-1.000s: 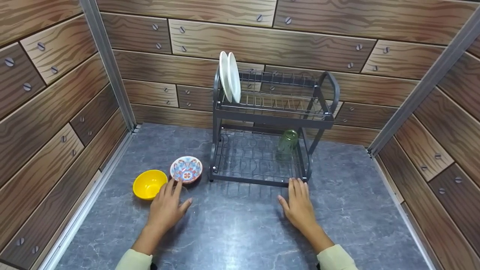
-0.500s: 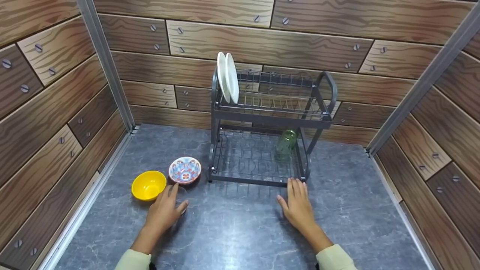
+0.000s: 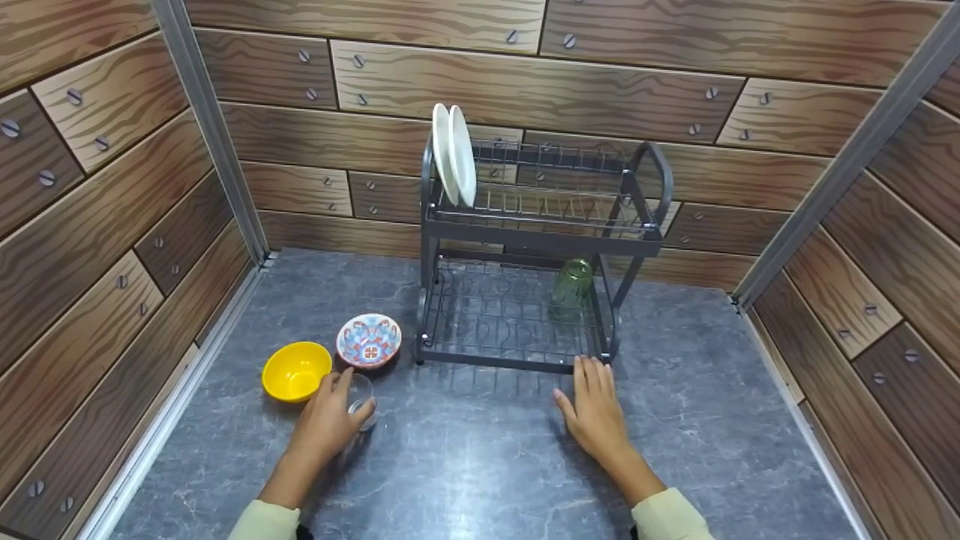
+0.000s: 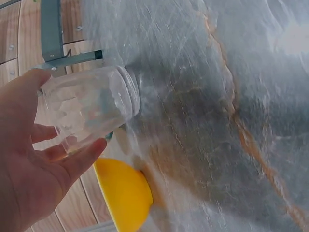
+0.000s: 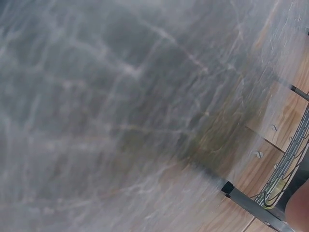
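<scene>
Left grip [image 3: 322, 418] pinches clear glass [image 4: 89, 107] between thumb and fingers, toward left edge of bench [image 3: 465, 457]; right grip [image 3: 598, 409] straight-fingered at rack [image 3: 544, 239] front.

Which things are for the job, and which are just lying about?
Likely for the job:
clear glass, with the left hand round it
dish rack, with the right hand at its front edge

Seemingly just there:
yellow bowl
patterned bowl
two white plates
green glass
</scene>
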Available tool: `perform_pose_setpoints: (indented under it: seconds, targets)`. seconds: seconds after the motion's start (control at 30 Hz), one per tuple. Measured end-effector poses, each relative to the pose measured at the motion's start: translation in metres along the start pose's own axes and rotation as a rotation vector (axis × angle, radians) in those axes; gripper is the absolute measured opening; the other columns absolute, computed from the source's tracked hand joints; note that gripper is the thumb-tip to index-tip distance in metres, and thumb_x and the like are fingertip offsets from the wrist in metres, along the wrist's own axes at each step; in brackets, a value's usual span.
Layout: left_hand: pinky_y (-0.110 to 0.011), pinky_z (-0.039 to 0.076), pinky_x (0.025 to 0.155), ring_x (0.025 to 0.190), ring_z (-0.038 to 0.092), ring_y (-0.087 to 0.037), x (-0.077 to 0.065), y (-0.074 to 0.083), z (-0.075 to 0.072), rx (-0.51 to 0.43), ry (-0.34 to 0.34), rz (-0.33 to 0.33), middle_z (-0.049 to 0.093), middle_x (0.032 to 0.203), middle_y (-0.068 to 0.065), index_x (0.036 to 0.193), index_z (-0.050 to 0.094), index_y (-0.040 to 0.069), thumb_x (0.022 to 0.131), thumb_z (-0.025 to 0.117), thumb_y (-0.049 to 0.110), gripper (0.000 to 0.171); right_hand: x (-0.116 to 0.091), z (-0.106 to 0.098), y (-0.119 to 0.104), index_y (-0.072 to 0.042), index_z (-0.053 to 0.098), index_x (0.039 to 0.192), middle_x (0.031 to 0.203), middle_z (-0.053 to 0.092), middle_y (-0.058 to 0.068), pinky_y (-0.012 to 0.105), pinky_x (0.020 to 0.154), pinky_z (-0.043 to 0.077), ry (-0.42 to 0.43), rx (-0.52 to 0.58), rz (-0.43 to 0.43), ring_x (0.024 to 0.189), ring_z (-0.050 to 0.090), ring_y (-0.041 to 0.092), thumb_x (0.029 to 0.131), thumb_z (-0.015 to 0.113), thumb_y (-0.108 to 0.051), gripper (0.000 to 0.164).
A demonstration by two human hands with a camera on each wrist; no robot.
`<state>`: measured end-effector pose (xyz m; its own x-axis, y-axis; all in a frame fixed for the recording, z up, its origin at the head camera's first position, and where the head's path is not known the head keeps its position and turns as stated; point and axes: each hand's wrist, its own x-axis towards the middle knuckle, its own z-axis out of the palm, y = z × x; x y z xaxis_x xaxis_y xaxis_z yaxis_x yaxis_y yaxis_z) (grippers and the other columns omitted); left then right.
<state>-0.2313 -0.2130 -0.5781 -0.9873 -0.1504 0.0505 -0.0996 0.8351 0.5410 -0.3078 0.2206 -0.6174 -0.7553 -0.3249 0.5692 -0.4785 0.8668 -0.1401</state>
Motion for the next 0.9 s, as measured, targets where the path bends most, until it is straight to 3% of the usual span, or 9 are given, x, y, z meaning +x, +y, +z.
perform_pose_setpoints:
  seconds: [0.4,0.8,0.9]
  targets:
    - [-0.053,0.042,0.100,0.116,0.051,-0.033,0.001,0.010,0.005,-0.163,-0.040,-0.062,0.041,0.134,-0.016,0.144,0.040,0.008,0.084,0.068,0.043,0.074,0.002,0.001,0.000,0.011,0.039,0.138,0.135,0.045,0.027,0.058,0.111,0.023,0.025,-0.005,-0.007,0.130,0.036,0.043,0.091,0.060,-0.033,0.068]
    - [-0.050,0.044,0.093,0.113,0.054,-0.025,-0.005,0.022,0.006,-0.206,0.049,-0.036,0.056,0.126,-0.007,0.129,0.056,0.014,0.080,0.071,0.048,0.061,0.002,-0.003,-0.003,0.010,0.038,0.140,0.137,0.043,0.026,0.054,0.114,0.017,-0.003,0.010,0.021,0.132,0.033,0.041,0.093,0.057,-0.034,0.067]
    - [-0.047,0.046,0.093,0.109,0.057,-0.025,-0.005,0.023,0.007,-0.278,0.054,-0.040,0.060,0.122,-0.009,0.125,0.058,0.012,0.080,0.071,0.048,0.060,0.001,-0.003,-0.003,0.010,0.038,0.140,0.137,0.043,0.026,0.055,0.113,0.018,-0.010,0.014,0.024,0.132,0.033,0.041,0.093,0.057,-0.034,0.067]
